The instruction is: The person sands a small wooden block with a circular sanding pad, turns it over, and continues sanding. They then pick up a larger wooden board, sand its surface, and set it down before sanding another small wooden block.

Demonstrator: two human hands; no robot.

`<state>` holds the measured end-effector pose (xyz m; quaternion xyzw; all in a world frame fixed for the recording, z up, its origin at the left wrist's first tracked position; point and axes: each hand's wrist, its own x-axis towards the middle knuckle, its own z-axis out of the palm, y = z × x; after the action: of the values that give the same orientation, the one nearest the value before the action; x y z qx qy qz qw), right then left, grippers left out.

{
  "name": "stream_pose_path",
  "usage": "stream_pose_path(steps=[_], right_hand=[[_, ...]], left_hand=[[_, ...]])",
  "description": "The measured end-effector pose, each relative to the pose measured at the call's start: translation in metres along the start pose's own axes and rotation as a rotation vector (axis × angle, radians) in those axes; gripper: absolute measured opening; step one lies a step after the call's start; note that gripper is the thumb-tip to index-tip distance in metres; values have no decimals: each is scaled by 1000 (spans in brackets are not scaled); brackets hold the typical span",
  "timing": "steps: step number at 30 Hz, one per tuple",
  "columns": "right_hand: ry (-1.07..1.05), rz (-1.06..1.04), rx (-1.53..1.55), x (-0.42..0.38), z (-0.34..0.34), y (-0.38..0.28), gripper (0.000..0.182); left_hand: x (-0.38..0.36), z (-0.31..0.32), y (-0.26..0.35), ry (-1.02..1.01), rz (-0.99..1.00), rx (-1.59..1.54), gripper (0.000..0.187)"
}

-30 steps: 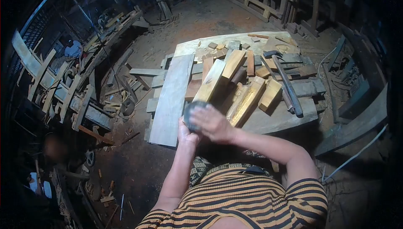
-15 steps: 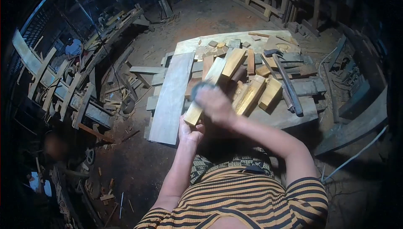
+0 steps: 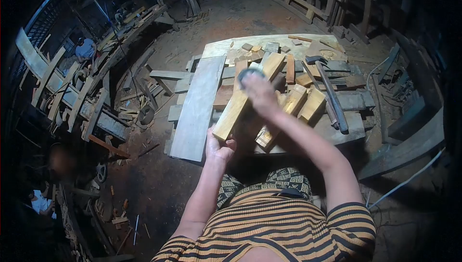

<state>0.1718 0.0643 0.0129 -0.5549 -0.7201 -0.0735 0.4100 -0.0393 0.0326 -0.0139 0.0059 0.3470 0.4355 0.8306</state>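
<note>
My left hand [image 3: 220, 149] is wrapped around the near end of a yellowish wooden block [image 3: 231, 117], which points away from me at a slant. My right hand [image 3: 262, 96], blurred by motion, grips a dark round pad [image 3: 250, 74] against the upper part of that block. The pad's exact kind is not clear. Just right of the right hand lie more wooden blocks [image 3: 285, 118], one with a rough, bright yellow face. A hammer [image 3: 331, 96] rests farther right on the worktable [image 3: 337, 130].
A wide pale board [image 3: 198, 113] lies along the table's left side. Small wood pieces [image 3: 248, 47] are scattered at the back. Stacked timber [image 3: 308, 0] stands beyond, far right. A person [image 3: 85, 49] sits at the far left among planks and scraps.
My right hand and the pad have slid up and away along the block, showing more of its near part. My left hand keeps its grip on the near end.
</note>
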Motion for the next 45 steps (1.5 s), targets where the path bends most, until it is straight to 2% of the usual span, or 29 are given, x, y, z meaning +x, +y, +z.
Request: stream_pose_path(steps=[3, 4, 5, 7, 9, 10, 13, 16, 17, 21, 23, 24, 26, 27, 28, 29, 30, 32, 33, 35, 36, 37, 38, 39, 40, 41, 43, 44, 45], right_hand=[[57, -363, 112, -52, -2, -72, 37], [-65, -365, 300, -68, -6, -86, 39], [-132, -407, 337, -74, -15, -95, 36], [-109, -524, 337, -69, -11, -80, 33], [10, -500, 231, -42, -4, -46, 34], [59, -419, 145, -25, -4, -24, 33], [180, -57, 27, 11, 13, 47, 29], [245, 93, 62, 14, 6, 43, 28], [243, 89, 62, 9, 5, 37, 28], [4, -248, -59, -39, -31, -49, 29], [-98, -311, 163, -58, -48, -82, 28], [-98, -306, 161, -59, -49, -81, 28], [-56, -455, 301, -56, -48, -75, 23], [-147, -458, 200, -45, -51, -56, 21], [-73, -390, 179, -40, -34, -24, 20], [-181, -139, 230, -32, -23, 10, 23], [-160, 66, 188, -29, -21, 37, 28], [-144, 207, -4, -22, -26, 65, 31], [-140, 203, -3, -23, -18, 65, 31], [32, 76, -91, -36, 4, 47, 30], [-132, 62, 35, -30, -18, 10, 28], [5, -125, 129, -42, 0, -4, 25], [-1, -173, 234, -53, -9, -38, 24], [-188, -213, 294, -59, -22, -61, 30], [-246, -253, 322, -61, -33, -81, 30], [-245, -250, 323, -60, -28, -76, 30], [-92, -432, 252, -46, -12, -49, 29], [-205, -249, 236, -33, -13, -29, 28], [-58, -176, 244, -26, 16, 8, 27]], left_hand=[[4, -6, 3, -16, -13, -76, 31], [14, -3, 0, 40, 45, -131, 31], [8, -6, 2, -8, -18, -194, 33], [16, -15, 0, -97, 125, 20, 32], [12, -16, 8, -123, -62, -84, 30], [3, -2, 4, -10, -24, -11, 28], [1, -1, 0, -14, -27, -5, 29], [1, 2, -9, 14, 107, 61, 32], [0, 2, -10, 12, 109, 57, 32], [11, -6, -18, -35, 304, 139, 36], [20, -15, -21, -59, 389, 163, 40], [16, -15, -21, -91, 460, 231, 46], [13, -11, -24, -93, 605, 378, 58], [2, 0, -28, -31, 642, 405, 56], [1, 1, -29, -38, 707, 480, 57], [-1, 2, -31, -46, 770, 555, 58], [-3, 3, -34, -46, 770, 554, 58], [-6, 6, -37, -35, 801, 598, 57], [-4, 6, -36, -38, 806, 598, 57], [0, 3, -36, -13, 841, 641, 53], [-1, 4, -35, -13, 841, 640, 53], [-4, 5, -34, -46, 798, 588, 52], [-6, 4, -33, -77, 753, 539, 52], [-1, -4, -30, -73, 749, 542, 52], [6, -12, -28, -166, 723, 504, 52], [13, -21, -26, -259, 698, 464, 53], [12, -13, -29, -213, 720, 401, 52], [10, -14, -29, -199, 724, 469, 51], [9, -14, -29, -187, 725, 539, 50]])
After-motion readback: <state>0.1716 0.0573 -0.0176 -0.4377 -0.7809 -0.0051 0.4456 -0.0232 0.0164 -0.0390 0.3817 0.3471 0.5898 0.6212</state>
